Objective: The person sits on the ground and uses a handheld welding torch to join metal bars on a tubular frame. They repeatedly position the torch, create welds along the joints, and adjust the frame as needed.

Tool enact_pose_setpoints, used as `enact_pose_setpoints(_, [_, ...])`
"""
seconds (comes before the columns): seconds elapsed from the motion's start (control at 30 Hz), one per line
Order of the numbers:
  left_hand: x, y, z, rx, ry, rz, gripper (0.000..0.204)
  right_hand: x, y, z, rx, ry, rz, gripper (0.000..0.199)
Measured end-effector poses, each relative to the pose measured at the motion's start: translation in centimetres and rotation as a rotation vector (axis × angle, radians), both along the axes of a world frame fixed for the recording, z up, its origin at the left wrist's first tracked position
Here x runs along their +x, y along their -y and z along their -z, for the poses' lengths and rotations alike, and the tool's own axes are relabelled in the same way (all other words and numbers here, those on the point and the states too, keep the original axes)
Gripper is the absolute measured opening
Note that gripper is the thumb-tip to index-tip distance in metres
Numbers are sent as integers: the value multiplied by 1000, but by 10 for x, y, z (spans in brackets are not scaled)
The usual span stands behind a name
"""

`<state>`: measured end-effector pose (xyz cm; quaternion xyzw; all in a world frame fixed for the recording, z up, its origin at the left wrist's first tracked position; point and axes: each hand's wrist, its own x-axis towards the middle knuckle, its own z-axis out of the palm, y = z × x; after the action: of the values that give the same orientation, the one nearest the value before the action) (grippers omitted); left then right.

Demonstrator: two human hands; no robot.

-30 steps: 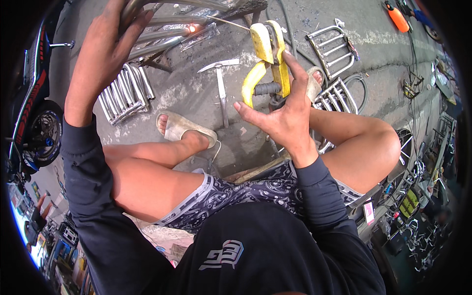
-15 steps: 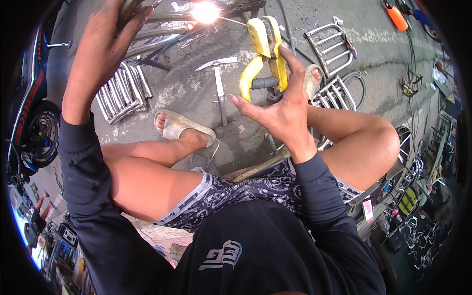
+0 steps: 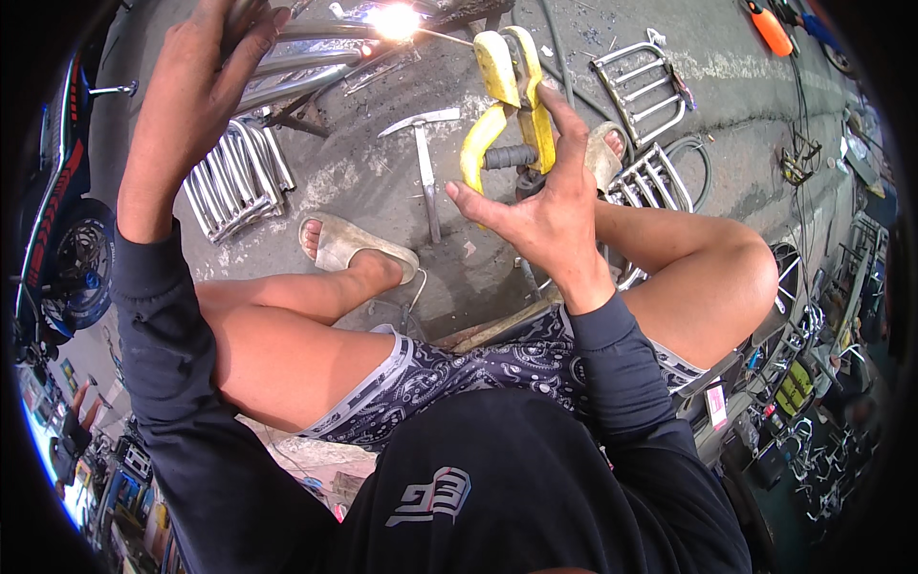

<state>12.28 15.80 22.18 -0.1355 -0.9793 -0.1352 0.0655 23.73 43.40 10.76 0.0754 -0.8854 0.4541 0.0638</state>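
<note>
Right hand (image 3: 545, 206) wrapped around the yellow welding electrode holder with dark ribbed grip (image 3: 512, 115), fingers clenched on the handle, index finger up along the yellow jaw side. Holder sits upper centre, above the right knee. A thin welding rod (image 3: 440, 36) runs from it to the bright white arc spark (image 3: 394, 19) at the top edge.

Left hand (image 3: 196, 86) is up at top left, fingers curled over the long shiny metal tubes (image 3: 306, 57) being welded; looks like it is pressing or steadying them, but the palm side is hidden, so cannot tell if it truly grips.

Handling: the holder looks rigid, plastic-shelled, moderately light, best taken at the ribbed dark grip, away from the metal jaw end. The rod is thin, stiff but brittle-coated, hot near the tip. The tubes are rigid steel, smooth, probably slippery and hot near the spark; hold well away from the joint.

Nearby on the grey concrete floor (image 3: 382, 182): a steel chipping hammer (image 3: 426, 163) between the feet, a bundle of bent chrome tube pieces (image 3: 234, 182) on the left, and chrome wire rack frames (image 3: 641, 81) on the right. Beige slide sandals on both feet; left one (image 3: 349, 249) is mid-frame.

Hard to see: the joint itself is washed out by glare, the tube ends are cut off by the rim, and the holder's cable is not traceable.
</note>
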Motion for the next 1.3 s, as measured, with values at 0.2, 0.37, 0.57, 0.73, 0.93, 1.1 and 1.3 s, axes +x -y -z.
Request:
enact_pose_setpoints(0.2, [-16, 26, 9, -22, -32, 127, 42, 0, 3, 3, -199, 61, 2, 122])
enact_pose_setpoints(0.37, [-35, 76, 35, 2, -46, 185, 53, -2, 1, 2, -24, -93, -18, 122])
enact_pose_setpoints(0.57, [-34, 86, 42, -3, -37, 182, 53, -1, 1, 2, -65, -55, -11, 119])
enact_pose_setpoints(0.73, [-36, 86, 40, -20, -37, 182, 53, -2, 1, 2, -25, -88, -2, 117])
enact_pose_setpoints(0.93, [-37, 89, 43, -38, -78, 190, 53, -2, 1, 3, -26, -66, 8, 117])
enact_pose_setpoints(1.1, [-38, 83, 39, 40, -7, 174, 52, -3, 1, 2, -36, -63, 4, 117])
enact_pose_setpoints(1.3, [-38, 83, 40, 10, -60, 182, 51, -4, 2, 2, -28, -62, 7, 117])
